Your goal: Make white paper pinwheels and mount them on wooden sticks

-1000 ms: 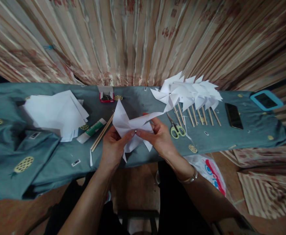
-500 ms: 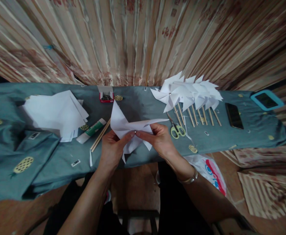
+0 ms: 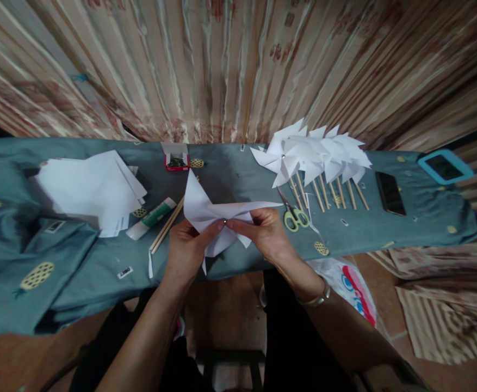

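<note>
Your forearms (image 3: 140, 332) slant inward, left hand (image 3: 184, 249) and right hand (image 3: 271, 234) pinching one pinwheel (image 3: 197, 204) at its middle, thumbs (image 3: 212, 232) nearly meeting, over the cloth-covered bench (image 3: 238, 188). Behind hangs a curtain (image 3: 222, 71). On the bench lie two loose sticks (image 3: 167, 225), one pair of scissors (image 3: 290, 220), one phone (image 3: 390, 193) and one box (image 3: 177, 168).
</note>
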Tool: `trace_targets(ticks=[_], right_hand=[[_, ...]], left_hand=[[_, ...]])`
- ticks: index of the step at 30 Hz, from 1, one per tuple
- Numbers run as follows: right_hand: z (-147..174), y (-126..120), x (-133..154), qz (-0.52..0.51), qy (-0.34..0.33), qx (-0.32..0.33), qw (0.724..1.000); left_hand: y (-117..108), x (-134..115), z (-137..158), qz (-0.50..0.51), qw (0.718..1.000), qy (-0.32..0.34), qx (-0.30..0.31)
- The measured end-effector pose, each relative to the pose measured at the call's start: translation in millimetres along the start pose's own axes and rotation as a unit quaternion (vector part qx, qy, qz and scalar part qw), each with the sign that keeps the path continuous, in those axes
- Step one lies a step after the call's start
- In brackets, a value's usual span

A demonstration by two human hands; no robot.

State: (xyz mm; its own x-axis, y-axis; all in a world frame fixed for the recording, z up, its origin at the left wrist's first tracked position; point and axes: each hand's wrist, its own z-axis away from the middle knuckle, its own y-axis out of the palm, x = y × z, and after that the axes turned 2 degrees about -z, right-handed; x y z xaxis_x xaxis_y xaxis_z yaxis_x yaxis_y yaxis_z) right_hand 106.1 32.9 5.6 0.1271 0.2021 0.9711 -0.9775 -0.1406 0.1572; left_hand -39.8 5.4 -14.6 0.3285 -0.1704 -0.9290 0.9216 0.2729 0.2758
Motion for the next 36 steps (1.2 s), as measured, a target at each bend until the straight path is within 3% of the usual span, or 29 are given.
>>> trace_targets(ticks=[36], right_hand=[[0.1,-2.1,1.7,-0.023,0.025,-0.015,0.999]], left_hand=[[-0.2,-0.9,0.2,0.001,1.0,-0.015,0.002]])
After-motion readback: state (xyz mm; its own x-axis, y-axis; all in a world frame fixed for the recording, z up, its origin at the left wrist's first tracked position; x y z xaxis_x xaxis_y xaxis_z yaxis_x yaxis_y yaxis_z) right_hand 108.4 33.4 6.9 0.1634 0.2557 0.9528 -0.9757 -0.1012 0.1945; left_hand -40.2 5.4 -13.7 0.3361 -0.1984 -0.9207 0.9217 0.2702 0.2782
